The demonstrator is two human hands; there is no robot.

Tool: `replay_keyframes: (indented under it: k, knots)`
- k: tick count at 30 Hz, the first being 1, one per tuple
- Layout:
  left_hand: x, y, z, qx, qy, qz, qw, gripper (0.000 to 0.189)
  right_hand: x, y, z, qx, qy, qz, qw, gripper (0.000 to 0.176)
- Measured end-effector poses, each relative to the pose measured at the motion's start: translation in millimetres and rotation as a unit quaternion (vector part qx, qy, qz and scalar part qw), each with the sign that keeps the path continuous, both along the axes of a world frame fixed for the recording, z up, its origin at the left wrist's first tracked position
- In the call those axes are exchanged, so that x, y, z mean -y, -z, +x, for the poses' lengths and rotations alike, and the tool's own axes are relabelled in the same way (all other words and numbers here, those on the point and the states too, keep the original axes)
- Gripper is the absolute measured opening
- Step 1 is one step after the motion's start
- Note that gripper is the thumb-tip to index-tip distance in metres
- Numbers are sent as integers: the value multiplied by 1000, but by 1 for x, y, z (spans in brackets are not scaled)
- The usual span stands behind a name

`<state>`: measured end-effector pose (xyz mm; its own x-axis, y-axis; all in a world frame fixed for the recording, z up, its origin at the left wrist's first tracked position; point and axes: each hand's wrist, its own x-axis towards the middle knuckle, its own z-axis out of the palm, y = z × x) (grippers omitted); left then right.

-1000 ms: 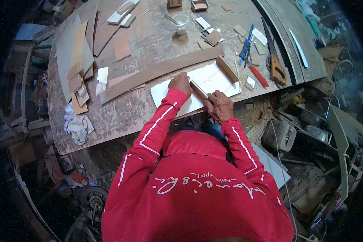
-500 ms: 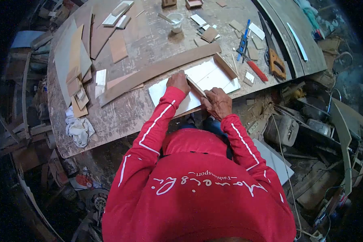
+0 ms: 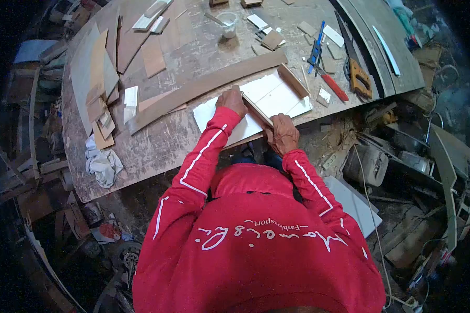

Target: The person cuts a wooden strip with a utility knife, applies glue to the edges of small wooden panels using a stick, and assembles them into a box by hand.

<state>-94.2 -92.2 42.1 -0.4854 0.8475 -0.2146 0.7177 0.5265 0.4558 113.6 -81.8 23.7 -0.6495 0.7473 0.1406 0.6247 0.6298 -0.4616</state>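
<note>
A thin wooden strip [image 3: 257, 109] stands on the white panel [image 3: 269, 96], running between my two hands. My left hand [image 3: 232, 101] is closed around its far end. My right hand [image 3: 284, 134] grips the near end at the panel's front edge. A second wooden strip [image 3: 293, 81] stands along the panel's right side, untouched by either hand. Behind the panel lies a long brown board [image 3: 203, 89], set slantwise across the table.
On the worktable [image 3: 156, 143] are a handsaw [image 3: 359, 78], a blue tool [image 3: 315, 49], a red-handled tool [image 3: 334, 87], a plastic cup [image 3: 228, 26], wood offcuts [image 3: 153, 57] and a white cloth [image 3: 103, 164]. Scrap wood and containers crowd the floor beyond the table's edge.
Both hands keep hold of the strip. The strip looks slightly more tilted toward view, with more of its side face showing. The view has shifted very slightly.
</note>
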Motion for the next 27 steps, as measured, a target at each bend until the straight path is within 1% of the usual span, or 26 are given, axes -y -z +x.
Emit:
replay_keyframes:
  k: [4,7,9,11,13,15,20,23,26,27]
  knots:
    - [4,13,-16,38,43,61,996,19,1,0,-1,-3,5,-1,1000,27]
    - [10,17,-25,104,23,113,988,23,1,4,0,5,3,5,1000,28]
    - [10,14,-26,226,-51,96,968,35,0,7,-1,23,1,14,1000,30]
    - [12,10,-27,344,-124,77,928,51,0,4,-2,26,4,9,1000,30]
    - [11,26,-31,255,-77,106,958,61,1,1,-3,25,6,9,1000,30]
    - [10,32,-33,202,-46,106,973,63,1,1,-3,22,6,13,1000,29]
    - [3,26,-34,166,-21,46,985,54,1,8,-5,4,1,22,1000,26]
    - [1,32,-36,187,-29,48,981,50,2,4,-5,6,0,25,1000,26]
    - [1,36,-37,193,-37,44,980,50,4,-8,-6,-2,-2,7,1000,26]
    - [1,33,-35,208,-43,50,976,54,3,-10,-5,-6,-1,0,1000,27]
